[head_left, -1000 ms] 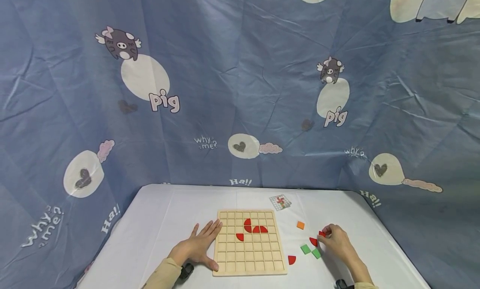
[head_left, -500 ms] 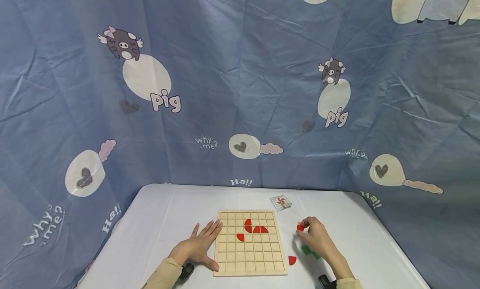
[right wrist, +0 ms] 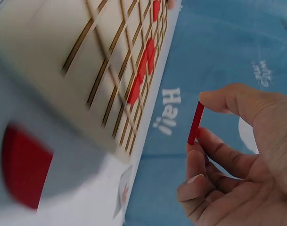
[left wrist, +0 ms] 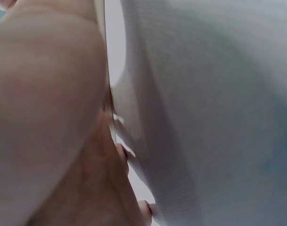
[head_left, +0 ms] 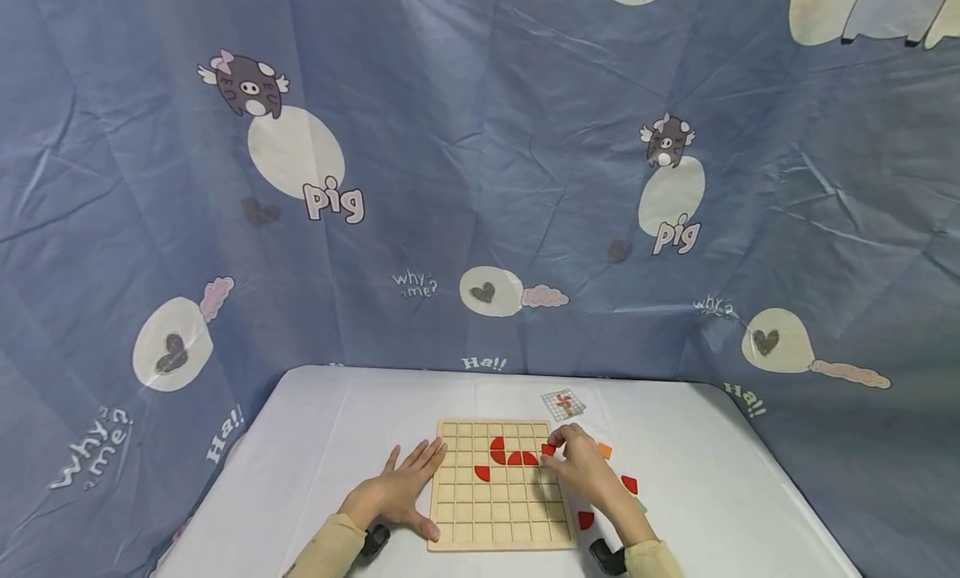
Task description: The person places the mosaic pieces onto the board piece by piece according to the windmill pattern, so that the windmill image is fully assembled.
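Your right hand (head_left: pixel 587 463) pinches a red tile (right wrist: pixel 196 123) between thumb and fingertips. The right wrist view shows that tile edge-on and raised clear of the wooden grid board (head_left: pixel 498 511); seen from your head, it appears at the board's right edge. Your left hand (head_left: pixel 397 495) lies with its back up and fingers spread, grasping nothing, fingertips and thumb at the board's left edge. Five red quarter-circles (head_left: pixel 530 459) sit in the grid: four grouped above the middle, one diagonally below to their left. Beyond the board's upper right corner lies a pattern card (head_left: pixel 563 404). On the bench (head_left: pixel 720 478) to your right are an orange square (head_left: pixel 604 451), a loose red quarter (head_left: pixel 586 520) near the board, another red piece (head_left: pixel 629 484) and a green piece (head_left: pixel 642 505) mostly hidden by your forearm.
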Tool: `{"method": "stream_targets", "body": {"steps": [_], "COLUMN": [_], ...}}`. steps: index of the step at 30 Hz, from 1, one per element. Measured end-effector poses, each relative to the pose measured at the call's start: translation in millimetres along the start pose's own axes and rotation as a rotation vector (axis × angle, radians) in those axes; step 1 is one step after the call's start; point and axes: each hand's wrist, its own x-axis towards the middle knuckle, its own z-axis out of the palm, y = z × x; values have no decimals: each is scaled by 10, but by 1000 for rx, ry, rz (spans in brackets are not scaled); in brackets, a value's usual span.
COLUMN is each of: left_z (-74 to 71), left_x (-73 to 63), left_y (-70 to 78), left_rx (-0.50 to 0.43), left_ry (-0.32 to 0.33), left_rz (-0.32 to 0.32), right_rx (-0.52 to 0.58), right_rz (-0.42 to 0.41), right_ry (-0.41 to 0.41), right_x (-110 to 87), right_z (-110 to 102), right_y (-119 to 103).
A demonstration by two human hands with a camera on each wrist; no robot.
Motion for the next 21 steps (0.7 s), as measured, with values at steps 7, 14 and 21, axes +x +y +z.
{"method": "stream_targets", "body": {"steps": [7,14,21], "left_z": [16,7,-15], "left_x": [26,5,-23], "left_y": [-17,-7,17], "left_rx": [-4,3,10], "left_ry": [4,3,7], "left_rz": [6,12,25], "right_rx": [-12,-29,-51], "right_rz": [-84,-133,-131], "right_ry": [-63,-126,-164], "right_x": [36,22,26], "right_z": [188,355,463], "right_y": [-159,-319,-364]}}
